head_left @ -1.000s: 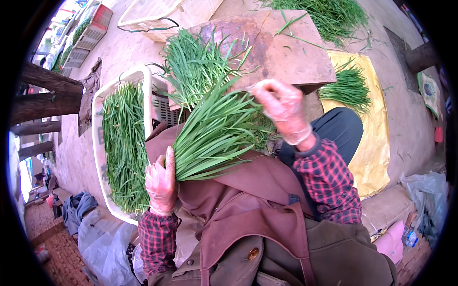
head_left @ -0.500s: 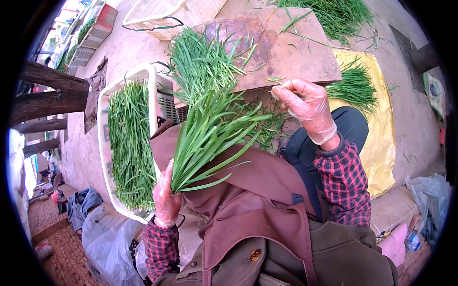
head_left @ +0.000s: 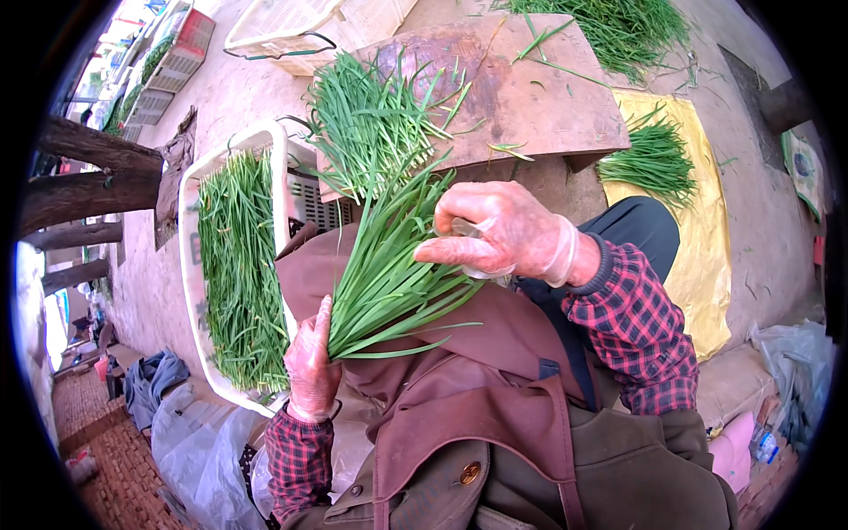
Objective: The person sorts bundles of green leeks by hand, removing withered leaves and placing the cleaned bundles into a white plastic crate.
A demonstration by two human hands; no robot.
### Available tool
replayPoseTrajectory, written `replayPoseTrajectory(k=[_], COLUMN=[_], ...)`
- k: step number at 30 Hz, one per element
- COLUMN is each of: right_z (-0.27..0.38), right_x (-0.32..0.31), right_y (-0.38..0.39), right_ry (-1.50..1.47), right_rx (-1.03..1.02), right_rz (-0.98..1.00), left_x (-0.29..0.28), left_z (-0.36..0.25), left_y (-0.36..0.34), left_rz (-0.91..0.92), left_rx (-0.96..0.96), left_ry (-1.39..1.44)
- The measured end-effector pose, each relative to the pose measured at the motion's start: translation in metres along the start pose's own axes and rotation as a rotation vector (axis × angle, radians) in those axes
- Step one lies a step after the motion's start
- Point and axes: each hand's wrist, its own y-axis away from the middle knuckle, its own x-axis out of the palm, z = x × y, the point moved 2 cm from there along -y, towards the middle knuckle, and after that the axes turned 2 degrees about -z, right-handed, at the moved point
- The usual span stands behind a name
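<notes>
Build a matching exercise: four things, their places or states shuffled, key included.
1. Left hand
2. Right hand
3. Near white crate
4. Yellow sheet

A. Lies under a small green bundle
B. At the held greens, thumb and forefinger apart
C. Closed around one end of the held greens
D. Filled with cut greens

Pairs: 1-C, 2-B, 3-D, 4-A

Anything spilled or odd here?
Minor: loose green blades lie at the near edge of the board, apart from the pile on its left, like stray scraps. The board has a dark stain, perhaps wear or dirt. The bunch in the left hand looks fine.
</notes>
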Motion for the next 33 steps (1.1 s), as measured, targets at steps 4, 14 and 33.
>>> replayPoseTrajectory(k=[4,14,33], right_z=[-0.005,-0.019,-0.034], right_x=[0.027,0.004,-0.05], right_y=[0.002,-0.001,0.013], right_ry=[0.025,0.265,-0.29], right_rx=[-0.047,0.106,0.317], right_rz=[0.045,-0.639,-0.248], left_x=[0.001,0.004,0.013], left_z=[-0.001,-0.016,0.003], left_y=[-0.002,-0.003,0.042], left_rz=[0.027,0.134,0.499], left_rx=[0.008,-0.01,-0.765], left_ry=[-0.016,0.133,1.065])
